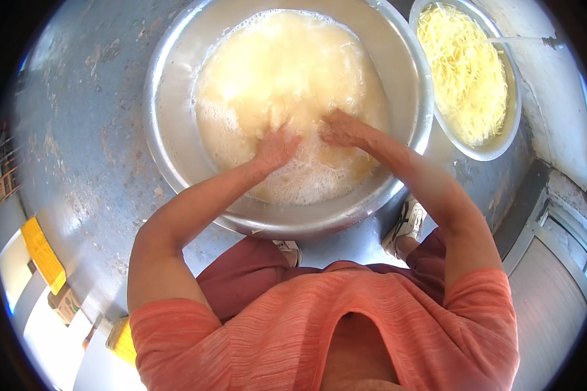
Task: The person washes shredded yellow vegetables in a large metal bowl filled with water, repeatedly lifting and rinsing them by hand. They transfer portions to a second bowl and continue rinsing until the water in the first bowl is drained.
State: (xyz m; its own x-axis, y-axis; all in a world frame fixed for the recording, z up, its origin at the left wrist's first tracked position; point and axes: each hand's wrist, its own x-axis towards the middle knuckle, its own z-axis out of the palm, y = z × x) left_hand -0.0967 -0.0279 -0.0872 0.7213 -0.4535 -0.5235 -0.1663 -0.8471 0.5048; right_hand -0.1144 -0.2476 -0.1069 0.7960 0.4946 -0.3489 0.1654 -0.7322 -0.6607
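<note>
A large round metal basin [176, 141] stands on the floor before me, holding cloudy, pale yellow, foamy water [293, 58]. At the water's surface, left of the middle, is my left hand [278, 145], its fingertips blurred by the liquid. My right hand [341, 128] dips in a little to the right, and its fingers are partly under water. Whether either hand grips anything beneath the surface is hidden. Pale shreds or pieces show faintly near my left fingertips. The two hands are apart, with foam [305, 171] between and below them.
An oval basin [513, 97] heaped with pale yellow shreds [462, 73], probably cut potato, stands at the upper right. A thin stream of water from a spout [553, 43] by the wall runs into it. My shoes [408, 225] are close behind the large basin. Yellow objects [44, 254] lie at the left.
</note>
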